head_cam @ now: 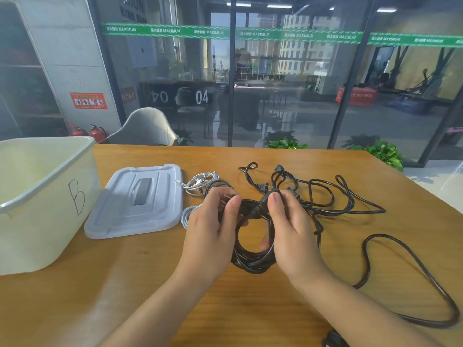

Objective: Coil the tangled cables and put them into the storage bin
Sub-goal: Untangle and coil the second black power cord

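Currently gripped by both hands, left (pixel 213 221) and right (pixel 288 221): one coiled black power cable (pixel 250 259), above the wooden bench (pixel 150 284). Alongside: two white cable bundles (pixel 200 181), one cream plastic storage bin (pixel 37 196), one grey lid (pixel 140 201).

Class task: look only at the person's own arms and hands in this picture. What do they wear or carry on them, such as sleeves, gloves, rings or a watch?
Both forearms are bare up to the picture's lower edge, so no sleeves show. The left hand and right hand wear no gloves. No rings, watch, bracelet or markings are visible. The fingernails look short and unpainted.
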A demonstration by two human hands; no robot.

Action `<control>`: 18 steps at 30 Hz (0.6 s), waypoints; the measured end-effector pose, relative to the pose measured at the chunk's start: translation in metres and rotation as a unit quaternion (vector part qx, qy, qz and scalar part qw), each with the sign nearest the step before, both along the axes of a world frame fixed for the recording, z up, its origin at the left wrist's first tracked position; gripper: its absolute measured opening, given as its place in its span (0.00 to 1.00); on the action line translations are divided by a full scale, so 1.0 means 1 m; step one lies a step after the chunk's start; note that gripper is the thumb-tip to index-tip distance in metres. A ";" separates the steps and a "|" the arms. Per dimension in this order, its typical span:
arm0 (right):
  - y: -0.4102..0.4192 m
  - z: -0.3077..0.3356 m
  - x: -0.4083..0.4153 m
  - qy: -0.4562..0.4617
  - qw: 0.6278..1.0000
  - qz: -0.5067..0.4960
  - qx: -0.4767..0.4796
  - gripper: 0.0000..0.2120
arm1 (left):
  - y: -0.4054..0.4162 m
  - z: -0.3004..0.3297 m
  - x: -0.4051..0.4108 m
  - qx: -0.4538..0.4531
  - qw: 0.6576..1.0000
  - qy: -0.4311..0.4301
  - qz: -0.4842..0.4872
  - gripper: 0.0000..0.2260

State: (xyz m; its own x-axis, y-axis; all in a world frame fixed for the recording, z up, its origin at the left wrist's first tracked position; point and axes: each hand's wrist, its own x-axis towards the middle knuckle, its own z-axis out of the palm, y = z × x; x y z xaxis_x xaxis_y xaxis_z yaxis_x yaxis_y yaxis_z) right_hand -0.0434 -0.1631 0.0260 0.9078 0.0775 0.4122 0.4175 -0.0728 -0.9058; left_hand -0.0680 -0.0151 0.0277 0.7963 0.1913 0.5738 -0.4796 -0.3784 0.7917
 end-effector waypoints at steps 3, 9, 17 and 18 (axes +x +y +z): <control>-0.003 0.001 0.004 0.067 0.995 -0.008 0.079 0.18 | -0.001 0.000 0.000 -0.050 0.998 0.016 -0.026 0.09; -0.006 0.002 0.007 0.020 0.999 0.003 0.029 0.13 | 0.003 0.002 0.003 -0.127 0.988 0.055 -0.067 0.10; -0.024 -0.008 0.026 0.083 0.983 0.088 -0.137 0.14 | 0.014 -0.014 0.013 -0.073 0.981 0.159 -0.083 0.07; -0.027 -0.009 0.028 0.081 0.980 0.089 -0.161 0.17 | 0.016 -0.016 0.015 -0.066 0.980 0.173 -0.080 0.08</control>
State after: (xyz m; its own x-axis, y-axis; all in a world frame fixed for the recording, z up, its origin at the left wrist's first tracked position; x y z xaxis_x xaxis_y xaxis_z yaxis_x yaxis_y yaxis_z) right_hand -0.0149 -0.1898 0.0169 0.9196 0.3425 0.1927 0.3027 -0.3047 -0.9031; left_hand -0.0532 0.0012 0.0113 0.9644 0.1029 0.2435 -0.2191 -0.2043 0.9541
